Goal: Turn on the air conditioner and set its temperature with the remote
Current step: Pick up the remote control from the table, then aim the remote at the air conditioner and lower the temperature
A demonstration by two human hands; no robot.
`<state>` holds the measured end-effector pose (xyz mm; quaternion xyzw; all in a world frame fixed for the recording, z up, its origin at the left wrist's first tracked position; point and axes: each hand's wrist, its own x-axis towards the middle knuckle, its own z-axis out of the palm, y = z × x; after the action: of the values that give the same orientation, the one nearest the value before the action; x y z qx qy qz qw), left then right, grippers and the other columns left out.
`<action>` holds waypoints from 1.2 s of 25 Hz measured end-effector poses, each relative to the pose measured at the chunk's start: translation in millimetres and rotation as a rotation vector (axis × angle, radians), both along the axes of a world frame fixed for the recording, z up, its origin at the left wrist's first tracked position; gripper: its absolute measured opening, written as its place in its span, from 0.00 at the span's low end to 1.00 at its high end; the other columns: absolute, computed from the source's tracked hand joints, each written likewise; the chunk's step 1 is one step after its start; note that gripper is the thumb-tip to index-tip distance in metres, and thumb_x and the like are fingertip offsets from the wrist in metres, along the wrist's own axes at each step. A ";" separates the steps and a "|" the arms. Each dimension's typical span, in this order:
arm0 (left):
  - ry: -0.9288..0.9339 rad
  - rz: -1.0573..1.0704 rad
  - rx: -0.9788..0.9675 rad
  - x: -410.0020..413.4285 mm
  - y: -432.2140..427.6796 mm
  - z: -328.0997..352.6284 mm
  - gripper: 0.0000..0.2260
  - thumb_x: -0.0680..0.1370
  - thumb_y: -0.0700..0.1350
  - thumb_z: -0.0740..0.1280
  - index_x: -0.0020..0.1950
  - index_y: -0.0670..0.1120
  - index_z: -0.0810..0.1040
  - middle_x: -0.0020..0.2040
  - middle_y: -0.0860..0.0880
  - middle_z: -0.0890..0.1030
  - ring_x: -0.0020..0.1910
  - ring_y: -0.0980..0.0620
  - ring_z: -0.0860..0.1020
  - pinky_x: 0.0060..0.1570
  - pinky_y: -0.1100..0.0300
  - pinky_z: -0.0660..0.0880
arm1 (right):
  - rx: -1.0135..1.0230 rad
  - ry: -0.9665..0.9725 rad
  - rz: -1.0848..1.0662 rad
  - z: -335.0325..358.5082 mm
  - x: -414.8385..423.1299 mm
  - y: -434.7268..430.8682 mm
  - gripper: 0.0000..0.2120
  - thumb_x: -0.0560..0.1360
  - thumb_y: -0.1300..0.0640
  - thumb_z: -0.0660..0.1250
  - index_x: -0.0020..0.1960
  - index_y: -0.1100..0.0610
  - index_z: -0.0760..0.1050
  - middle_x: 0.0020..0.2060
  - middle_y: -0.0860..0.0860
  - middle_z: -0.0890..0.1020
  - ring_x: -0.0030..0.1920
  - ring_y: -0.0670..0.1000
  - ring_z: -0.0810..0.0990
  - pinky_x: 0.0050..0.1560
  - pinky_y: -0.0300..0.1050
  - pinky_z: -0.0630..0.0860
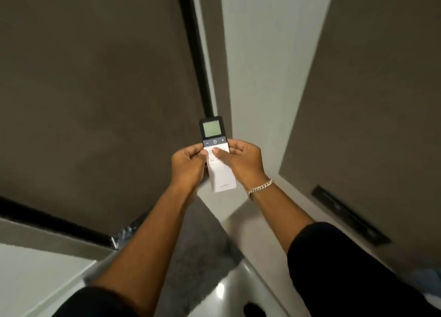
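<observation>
Left hand [188,166] and right hand [241,160] are both curled around one remote [217,154], fingers wrapped behind its sides, both thumbs pressed on the white button area. It's held up in mid-air, screen end pointing away (display looks blank). One chain bracelet [260,188] on the right wrist. Plenty of open space around the hands.

dark wall panels [95,78] | black vertical strip [195,49] | black slot [349,215] lower right
</observation>
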<state>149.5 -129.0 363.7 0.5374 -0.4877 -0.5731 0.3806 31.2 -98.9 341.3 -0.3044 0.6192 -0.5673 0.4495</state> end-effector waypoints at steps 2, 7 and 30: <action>0.041 0.052 -0.140 30.4 -12.5 72.9 0.08 0.76 0.36 0.65 0.51 0.42 0.82 0.43 0.46 0.87 0.40 0.49 0.85 0.40 0.57 0.82 | -0.155 -0.010 0.082 71.1 24.2 -21.3 0.10 0.67 0.62 0.78 0.47 0.55 0.83 0.41 0.51 0.87 0.38 0.47 0.87 0.38 0.41 0.83; 0.085 0.107 -0.497 121.2 -16.2 258.2 0.08 0.77 0.35 0.64 0.51 0.44 0.81 0.46 0.47 0.85 0.42 0.52 0.85 0.42 0.55 0.82 | -0.480 -0.027 0.310 258.1 100.9 -48.1 0.10 0.67 0.64 0.77 0.48 0.59 0.83 0.41 0.52 0.87 0.37 0.47 0.86 0.37 0.40 0.82; -0.087 0.365 -1.214 249.8 127.0 557.4 0.13 0.76 0.37 0.67 0.60 0.38 0.77 0.53 0.40 0.84 0.50 0.44 0.83 0.50 0.45 0.81 | -1.127 -0.073 0.658 575.5 230.8 27.4 0.19 0.67 0.62 0.77 0.56 0.67 0.80 0.49 0.61 0.87 0.49 0.60 0.87 0.50 0.52 0.83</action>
<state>399.3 -2.0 921.1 0.3232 -0.6415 -0.0980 0.6888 262.0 -71.5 916.8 -0.6477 0.0858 -0.6478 0.3918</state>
